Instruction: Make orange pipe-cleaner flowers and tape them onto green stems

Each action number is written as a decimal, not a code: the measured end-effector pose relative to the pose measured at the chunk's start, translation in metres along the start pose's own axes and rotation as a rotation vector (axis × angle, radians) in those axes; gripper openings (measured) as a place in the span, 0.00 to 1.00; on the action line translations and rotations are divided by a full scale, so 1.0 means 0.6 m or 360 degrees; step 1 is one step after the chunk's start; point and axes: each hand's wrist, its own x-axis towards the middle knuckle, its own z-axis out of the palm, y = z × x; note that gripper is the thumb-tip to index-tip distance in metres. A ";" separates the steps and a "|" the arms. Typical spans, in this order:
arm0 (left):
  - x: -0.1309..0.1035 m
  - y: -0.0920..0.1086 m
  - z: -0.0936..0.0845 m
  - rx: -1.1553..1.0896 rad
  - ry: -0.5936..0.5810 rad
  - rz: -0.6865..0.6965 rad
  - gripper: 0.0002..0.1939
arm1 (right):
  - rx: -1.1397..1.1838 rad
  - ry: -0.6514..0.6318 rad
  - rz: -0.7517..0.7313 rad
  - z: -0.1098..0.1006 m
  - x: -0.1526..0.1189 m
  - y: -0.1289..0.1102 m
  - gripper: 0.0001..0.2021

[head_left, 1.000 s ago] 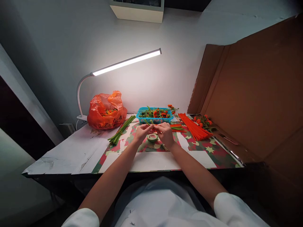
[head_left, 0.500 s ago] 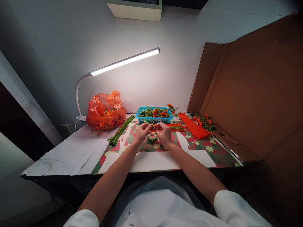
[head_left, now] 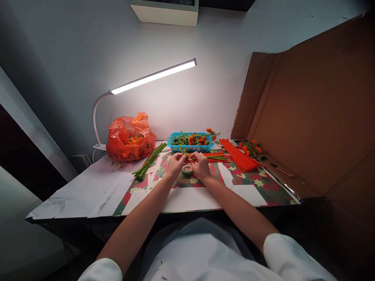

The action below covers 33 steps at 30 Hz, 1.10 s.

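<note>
My left hand [head_left: 175, 164] pinches a small green fuzzy stem piece [head_left: 183, 151], whose tips stick up above the fingers. My right hand [head_left: 200, 164] is closed at the other side of that piece, thumb and fingertips pressed together against it. Its lower part is hidden by the fingers. Just below the hands, a roll of green tape [head_left: 187, 170] lies on the table. Orange and green pipe cleaners [head_left: 218, 157] lie to the right behind my right hand.
Behind the hands stands a blue basket [head_left: 190, 148] of orange flowers with green stems. Left are a green stem bundle [head_left: 150, 161] and an orange plastic bag [head_left: 130, 144]. Right are orange pipe cleaners [head_left: 240, 156], more flowers [head_left: 249, 148] and a cardboard wall [head_left: 307, 109]. A lamp [head_left: 154, 76] hangs above.
My right hand has shifted slightly left, closer to my left hand. The green piece's tips now point up more steeply between the fingers.
</note>
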 end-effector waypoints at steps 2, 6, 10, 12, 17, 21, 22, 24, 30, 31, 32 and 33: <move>-0.001 -0.002 0.003 0.0063 0.0039 0.0105 0.18 | 0.0285 0.0073 0.0282 0.007 0.003 -0.003 0.05; -0.010 0.001 0.008 0.0362 0.0133 0.0482 0.12 | 0.1002 0.0087 0.0914 0.013 0.015 -0.012 0.17; -0.016 0.004 0.011 0.0491 0.0158 0.0713 0.09 | 0.1415 -0.0376 0.1420 0.002 0.023 -0.016 0.19; -0.013 0.001 0.010 0.0436 0.0136 0.0659 0.09 | 0.1357 -0.0315 0.1373 -0.003 0.022 -0.016 0.15; 0.001 -0.011 0.004 0.0099 0.0100 0.0294 0.15 | 0.0445 0.0111 0.0358 -0.012 0.006 -0.013 0.05; 0.003 -0.010 0.004 -0.0004 0.0111 0.0180 0.17 | -0.0219 0.0007 -0.0193 -0.013 0.000 -0.006 0.04; 0.002 -0.009 0.004 -0.0016 0.0107 0.0171 0.17 | -0.0308 -0.0011 -0.0233 -0.013 0.000 -0.005 0.06; 0.000 -0.008 0.005 -0.0023 0.0098 0.0164 0.16 | -0.0416 -0.0017 -0.0270 -0.010 -0.001 -0.002 0.07; 0.000 -0.014 0.009 0.0183 0.0213 0.0392 0.13 | 0.0108 0.0131 0.0172 0.021 0.001 -0.007 0.07; -0.001 -0.013 0.010 0.0243 0.0260 0.0476 0.12 | 0.0362 0.0159 0.0396 0.026 0.003 -0.008 0.08; -0.003 -0.011 0.012 0.0308 0.0300 0.0561 0.11 | 0.0652 0.0101 0.0630 0.029 0.007 -0.008 0.09; -0.006 -0.008 0.013 0.0371 0.0332 0.0647 0.10 | 0.0929 0.0026 0.0855 0.030 0.011 -0.008 0.10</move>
